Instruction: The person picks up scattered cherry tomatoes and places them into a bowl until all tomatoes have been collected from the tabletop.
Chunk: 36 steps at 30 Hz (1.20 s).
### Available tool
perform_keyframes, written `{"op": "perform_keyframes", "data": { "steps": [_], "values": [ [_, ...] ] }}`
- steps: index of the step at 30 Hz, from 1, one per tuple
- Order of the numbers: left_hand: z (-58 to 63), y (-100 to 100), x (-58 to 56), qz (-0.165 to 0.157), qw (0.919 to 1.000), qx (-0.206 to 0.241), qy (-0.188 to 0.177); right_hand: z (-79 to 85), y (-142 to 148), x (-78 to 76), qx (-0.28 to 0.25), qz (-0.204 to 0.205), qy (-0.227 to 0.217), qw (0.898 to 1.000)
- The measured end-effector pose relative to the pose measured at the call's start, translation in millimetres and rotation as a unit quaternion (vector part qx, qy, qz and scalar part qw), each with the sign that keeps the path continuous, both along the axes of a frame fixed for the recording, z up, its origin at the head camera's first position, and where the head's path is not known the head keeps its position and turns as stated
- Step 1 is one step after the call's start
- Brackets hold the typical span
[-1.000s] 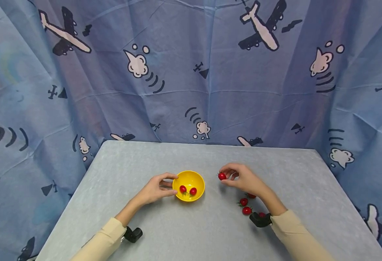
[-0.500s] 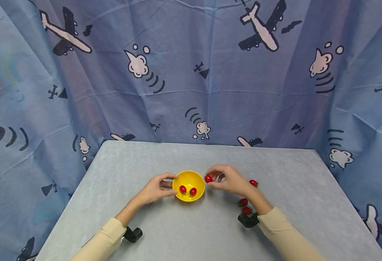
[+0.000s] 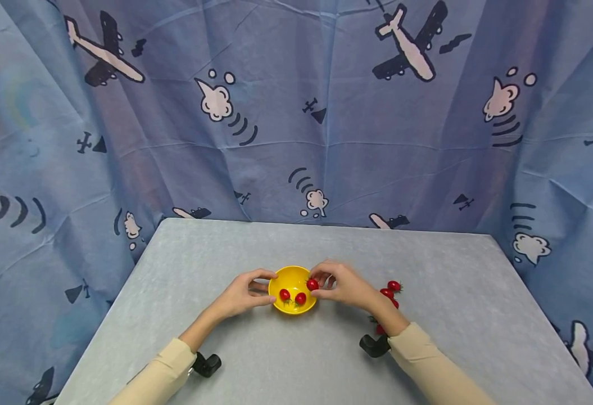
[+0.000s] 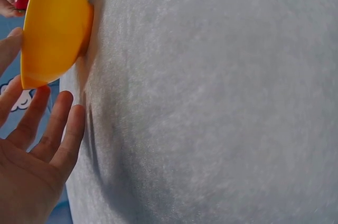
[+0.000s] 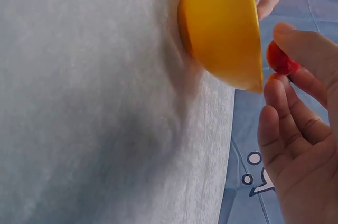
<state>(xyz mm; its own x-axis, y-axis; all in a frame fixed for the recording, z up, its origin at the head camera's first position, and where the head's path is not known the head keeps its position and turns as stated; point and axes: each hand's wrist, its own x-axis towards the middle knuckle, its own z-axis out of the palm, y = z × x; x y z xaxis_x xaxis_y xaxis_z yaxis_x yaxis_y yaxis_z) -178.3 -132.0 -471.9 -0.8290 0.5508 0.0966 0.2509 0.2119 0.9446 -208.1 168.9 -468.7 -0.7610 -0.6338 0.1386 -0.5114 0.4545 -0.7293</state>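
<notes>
A yellow bowl (image 3: 291, 308) stands on the table with two cherry tomatoes (image 3: 300, 298) in it. My left hand (image 3: 245, 292) rests its thumb and fingertips against the bowl's left side; in the left wrist view its fingers (image 4: 50, 134) are extended. My right hand (image 3: 347, 287) pinches another cherry tomato (image 3: 312, 284) between thumb and fingers at the bowl's right rim. The right wrist view shows this red tomato (image 5: 281, 59) level with the rim, the other fingers lying below it.
Several loose cherry tomatoes (image 3: 393, 286) lie on the grey table (image 3: 256, 360) around the right forearm, which partly hides some. Black cameras (image 3: 374, 345) are strapped to both wrists. A blue patterned curtain (image 3: 276, 124) hangs behind the table.
My right hand has moved left with its cherry tomato, from beside the bowl to the bowl's right rim. The left hand and the bowl have stayed in place.
</notes>
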Motion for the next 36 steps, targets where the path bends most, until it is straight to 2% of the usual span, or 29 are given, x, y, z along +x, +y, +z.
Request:
{"op": "perform_keyframes", "data": {
  "steps": [7, 13, 22, 31, 36],
  "values": [
    [0.3, 1.4, 0.5, -0.002, 1.0, 0.002, -0.002, 2.5, 6.9, 1.4, -0.012, -0.008, -0.012, 1.0],
    [1.2, 1.4, 0.8, 0.002, 1.0, -0.004, -0.006, 6.3, 27.5, 0.3, -0.021, -0.029, -0.007, 0.999],
    [1.0, 1.2, -0.1, 0.005, 1.0, -0.004, -0.002, 7.1, 84.6, 2.2, -0.034, -0.089, 0.013, 0.995],
    [-0.5, 0.4, -0.5, 0.004, 1.0, -0.008, -0.001, 3.6, 144.8, 14.7, 0.001, -0.163, 0.028, 0.986],
    [-1.1, 0.7, -1.2, 0.005, 1.0, -0.005, -0.005, -1.3, 167.9, 20.0, 0.022, -0.185, 0.022, 0.982]
  ]
}}
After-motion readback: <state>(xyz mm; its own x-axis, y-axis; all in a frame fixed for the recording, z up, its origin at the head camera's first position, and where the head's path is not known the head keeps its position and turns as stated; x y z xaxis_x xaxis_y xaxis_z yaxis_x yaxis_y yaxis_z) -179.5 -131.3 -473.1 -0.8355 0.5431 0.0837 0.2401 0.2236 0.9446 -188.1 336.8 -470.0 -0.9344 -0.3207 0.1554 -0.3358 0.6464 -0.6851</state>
